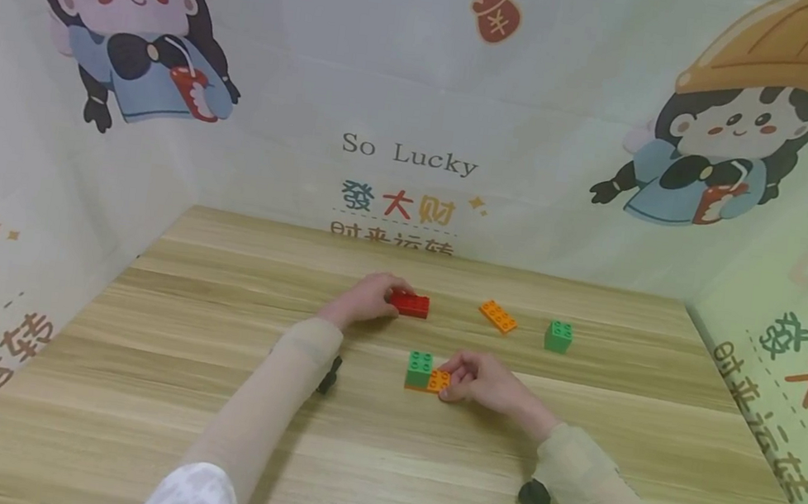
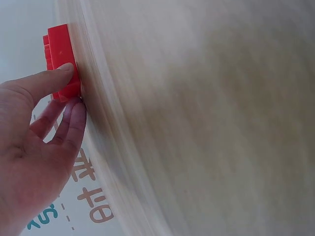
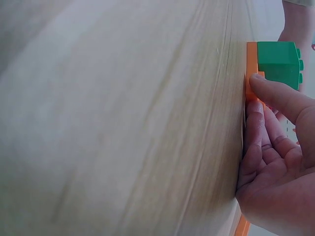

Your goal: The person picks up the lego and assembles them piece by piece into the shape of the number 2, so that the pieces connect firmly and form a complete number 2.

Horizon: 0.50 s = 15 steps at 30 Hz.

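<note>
My left hand (image 1: 371, 296) pinches the left end of a red toy brick (image 1: 413, 305) on the table; in the left wrist view the thumb lies on the side of the red brick (image 2: 61, 49). Nearer to me, my right hand (image 1: 482, 381) grips the right end of a flat orange brick (image 1: 440, 382) between thumb and fingers. A green brick (image 1: 420, 368) sits on the left part of that orange one, its studs up. From the right wrist view, the green brick (image 3: 278, 61) stands joined to the orange plate (image 3: 251, 61).
Behind my right hand lies another flat orange brick (image 1: 498, 316), and right of it stands a second green brick (image 1: 558, 336). Printed cloth walls (image 1: 421, 104) border the wooden table (image 1: 365, 464) at the back and sides.
</note>
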### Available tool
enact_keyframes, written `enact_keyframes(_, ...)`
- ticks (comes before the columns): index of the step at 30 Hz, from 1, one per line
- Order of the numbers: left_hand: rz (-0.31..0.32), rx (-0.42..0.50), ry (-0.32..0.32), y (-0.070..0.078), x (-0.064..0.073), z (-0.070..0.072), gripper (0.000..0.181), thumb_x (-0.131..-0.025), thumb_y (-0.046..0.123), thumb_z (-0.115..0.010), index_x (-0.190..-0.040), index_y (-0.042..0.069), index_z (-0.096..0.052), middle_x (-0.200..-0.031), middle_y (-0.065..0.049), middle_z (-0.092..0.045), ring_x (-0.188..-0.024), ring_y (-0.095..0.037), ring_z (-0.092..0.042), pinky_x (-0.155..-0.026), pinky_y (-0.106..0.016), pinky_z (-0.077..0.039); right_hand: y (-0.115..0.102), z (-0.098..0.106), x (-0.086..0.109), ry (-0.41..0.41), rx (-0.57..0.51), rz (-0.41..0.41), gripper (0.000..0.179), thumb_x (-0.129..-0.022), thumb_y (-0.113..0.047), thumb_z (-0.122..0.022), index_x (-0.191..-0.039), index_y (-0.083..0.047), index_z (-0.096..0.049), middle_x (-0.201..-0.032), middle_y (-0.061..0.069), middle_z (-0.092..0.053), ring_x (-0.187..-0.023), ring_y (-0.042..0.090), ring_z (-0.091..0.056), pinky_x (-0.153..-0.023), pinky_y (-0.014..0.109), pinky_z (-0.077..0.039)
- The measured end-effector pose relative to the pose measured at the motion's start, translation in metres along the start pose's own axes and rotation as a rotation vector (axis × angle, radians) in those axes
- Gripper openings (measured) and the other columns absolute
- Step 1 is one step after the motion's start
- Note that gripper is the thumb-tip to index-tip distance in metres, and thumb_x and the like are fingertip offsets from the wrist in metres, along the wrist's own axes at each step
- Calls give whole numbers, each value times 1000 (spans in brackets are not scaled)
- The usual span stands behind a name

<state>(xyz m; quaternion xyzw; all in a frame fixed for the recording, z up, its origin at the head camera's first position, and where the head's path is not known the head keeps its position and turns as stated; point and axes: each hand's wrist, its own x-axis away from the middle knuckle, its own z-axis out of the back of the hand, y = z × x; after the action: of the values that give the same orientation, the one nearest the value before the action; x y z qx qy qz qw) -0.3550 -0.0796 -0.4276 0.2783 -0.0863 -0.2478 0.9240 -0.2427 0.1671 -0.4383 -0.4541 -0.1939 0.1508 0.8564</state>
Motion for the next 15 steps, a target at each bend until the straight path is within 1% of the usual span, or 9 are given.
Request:
enact_keyframes(6, 39, 59, 3, -2, 0, 0, 44, -88, 6, -70, -131, 8, -61, -132, -15, -63, -120, -31, -59, -107, -44, -48, 2, 0, 0, -29, -45, 19, 35, -83, -6, -76, -114, 4, -62, -82, 1, -54, -75, 14, -49, -65, 20, -44)
enact_keyframes(10, 30, 70, 3, -4, 0, -1, 42, -88, 9, -70, -129, 8, -62, -129, -14, -64, -117, -29, -61, -103, -42, -50, 2, 1, 0, -32, -45, 12, 34, -84, -7, -75, -114, 4, -63, -83, 1, -55, -75, 14, -49, -65, 21, -45)
enact_keyframes(15, 19, 90, 7, -6, 4, -2, 39, -89, 11, -71, -127, 9, -63, -123, -11, -66, -109, -24, -62, -96, -37, -54, 2, 1, 0, -26, -38, 23, 34, -84, -7, -75, -114, 4, -63, -84, 2, -56, -75, 14, -49, -66, 21, -44)
